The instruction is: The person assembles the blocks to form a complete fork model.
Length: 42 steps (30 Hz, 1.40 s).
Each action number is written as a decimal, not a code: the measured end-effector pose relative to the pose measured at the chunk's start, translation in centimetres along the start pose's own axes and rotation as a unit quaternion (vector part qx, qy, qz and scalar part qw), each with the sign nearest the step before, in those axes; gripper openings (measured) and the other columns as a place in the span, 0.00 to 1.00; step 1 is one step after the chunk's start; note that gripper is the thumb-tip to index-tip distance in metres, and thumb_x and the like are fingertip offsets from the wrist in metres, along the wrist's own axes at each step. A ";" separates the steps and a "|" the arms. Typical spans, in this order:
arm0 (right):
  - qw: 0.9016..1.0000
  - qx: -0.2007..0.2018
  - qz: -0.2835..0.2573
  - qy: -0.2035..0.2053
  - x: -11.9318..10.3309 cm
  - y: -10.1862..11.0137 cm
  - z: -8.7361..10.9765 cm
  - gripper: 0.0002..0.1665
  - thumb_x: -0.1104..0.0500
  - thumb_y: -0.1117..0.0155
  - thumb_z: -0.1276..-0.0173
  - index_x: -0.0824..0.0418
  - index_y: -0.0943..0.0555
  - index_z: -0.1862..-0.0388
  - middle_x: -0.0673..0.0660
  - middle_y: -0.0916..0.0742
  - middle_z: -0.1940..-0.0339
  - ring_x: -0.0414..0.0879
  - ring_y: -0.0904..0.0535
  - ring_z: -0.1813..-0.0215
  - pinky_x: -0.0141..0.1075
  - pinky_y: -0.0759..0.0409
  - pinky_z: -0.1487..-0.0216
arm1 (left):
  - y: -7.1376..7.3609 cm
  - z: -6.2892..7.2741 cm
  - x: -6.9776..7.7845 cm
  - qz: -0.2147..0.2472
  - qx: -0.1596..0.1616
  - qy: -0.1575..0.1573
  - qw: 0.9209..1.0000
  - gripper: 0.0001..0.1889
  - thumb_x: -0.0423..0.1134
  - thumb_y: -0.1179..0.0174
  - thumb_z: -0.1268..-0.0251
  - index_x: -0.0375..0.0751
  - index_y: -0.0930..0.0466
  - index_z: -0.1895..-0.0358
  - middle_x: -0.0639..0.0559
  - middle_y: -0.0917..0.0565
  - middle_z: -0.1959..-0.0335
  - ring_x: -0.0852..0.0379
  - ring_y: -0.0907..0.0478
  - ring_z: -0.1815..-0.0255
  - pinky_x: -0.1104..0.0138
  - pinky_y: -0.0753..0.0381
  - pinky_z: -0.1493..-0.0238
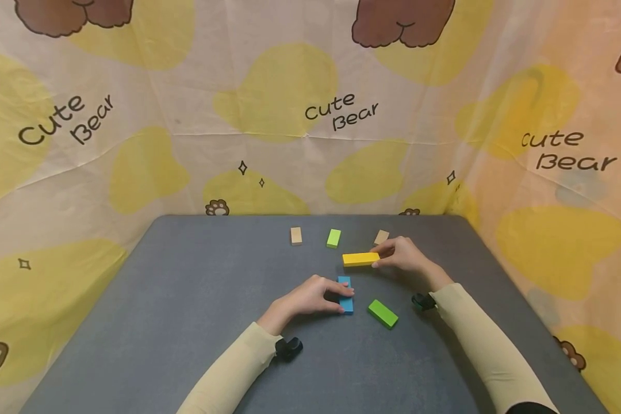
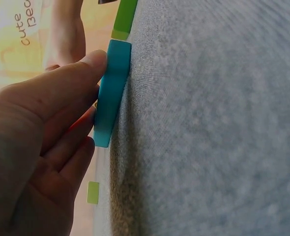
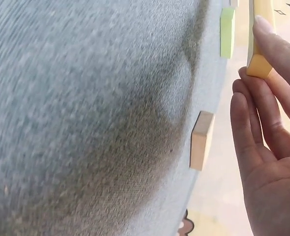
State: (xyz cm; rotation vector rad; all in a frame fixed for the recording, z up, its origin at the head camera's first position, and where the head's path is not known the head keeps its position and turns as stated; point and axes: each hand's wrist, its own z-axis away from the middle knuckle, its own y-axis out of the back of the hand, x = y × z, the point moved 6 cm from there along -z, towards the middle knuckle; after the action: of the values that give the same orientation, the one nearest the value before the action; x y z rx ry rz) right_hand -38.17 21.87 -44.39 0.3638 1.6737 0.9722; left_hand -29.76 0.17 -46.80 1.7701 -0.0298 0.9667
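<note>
My right hand (image 1: 405,254) pinches one end of a long yellow block (image 1: 360,260) between thumb and fingers. In the right wrist view the yellow block (image 3: 264,34) is held off the grey surface. Lower and to the left, my left hand (image 1: 315,296) has its thumb and fingertips on a blue block (image 1: 346,303) that lies on the table. The left wrist view shows thumb and fingers against the blue block (image 2: 113,93). A green block (image 1: 383,314) lies at an angle to the right of the blue one, touched by neither hand.
Along the back of the grey table (image 1: 212,299) lie a tan block (image 1: 296,236), a light green block (image 1: 333,238) and another tan block (image 1: 381,237), which is close behind my right hand. A bear-printed cloth (image 1: 269,115) hangs behind and at both sides.
</note>
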 end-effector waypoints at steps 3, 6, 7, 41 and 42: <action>1.000 -0.002 -0.003 0.001 -0.2 -0.2 -0.2 0.24 0.49 0.23 0.50 0.56 0.14 0.54 0.56 0.12 0.56 0.45 0.16 0.58 0.41 0.17 0.52 | 0.0 -0.1 -0.1 -0.001 -0.001 0.001 1.000 0.24 0.46 0.34 0.42 0.53 0.22 0.41 0.64 0.23 0.40 0.69 0.30 0.36 0.68 0.30 0.36; 1.000 -0.004 -0.002 0.001 -0.5 -0.4 -0.5 0.24 0.49 0.23 0.50 0.55 0.14 0.54 0.54 0.12 0.58 0.44 0.16 0.59 0.41 0.17 0.53 | 0.0 -0.1 -0.2 -0.003 -0.001 0.000 1.000 0.24 0.46 0.34 0.42 0.53 0.22 0.41 0.64 0.23 0.41 0.69 0.30 0.36 0.68 0.30 0.36; 1.000 -0.004 -0.001 0.002 -0.6 -0.5 -0.6 0.24 0.49 0.23 0.50 0.56 0.14 0.54 0.54 0.12 0.58 0.44 0.16 0.59 0.40 0.17 0.54 | 0.0 -0.1 -0.2 -0.003 -0.001 0.000 1.000 0.24 0.47 0.34 0.42 0.53 0.22 0.41 0.64 0.23 0.41 0.69 0.30 0.36 0.68 0.30 0.36; 0.998 -0.051 0.028 0.009 -1.8 -3.1 -2.2 0.20 0.52 0.23 0.49 0.56 0.13 0.56 0.50 0.11 0.61 0.39 0.17 0.61 0.37 0.18 0.55 | -0.1 -0.2 -0.1 -0.012 0.006 -0.007 1.000 0.24 0.47 0.33 0.44 0.53 0.21 0.41 0.65 0.22 0.42 0.70 0.29 0.38 0.70 0.29 0.38; 0.998 -0.053 0.028 0.008 -1.8 -3.2 -2.2 0.20 0.52 0.23 0.49 0.56 0.13 0.57 0.50 0.11 0.61 0.39 0.17 0.61 0.37 0.18 0.55 | 0.0 -0.2 -0.1 -0.013 0.007 -0.007 1.000 0.24 0.47 0.33 0.44 0.53 0.21 0.41 0.65 0.22 0.42 0.70 0.29 0.38 0.70 0.29 0.38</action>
State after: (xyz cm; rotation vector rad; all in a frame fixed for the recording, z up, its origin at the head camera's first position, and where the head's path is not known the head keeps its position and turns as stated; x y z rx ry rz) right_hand -38.76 17.77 -45.49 0.3342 1.6270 1.1039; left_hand -29.88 0.29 -46.87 1.7856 -0.0103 0.9383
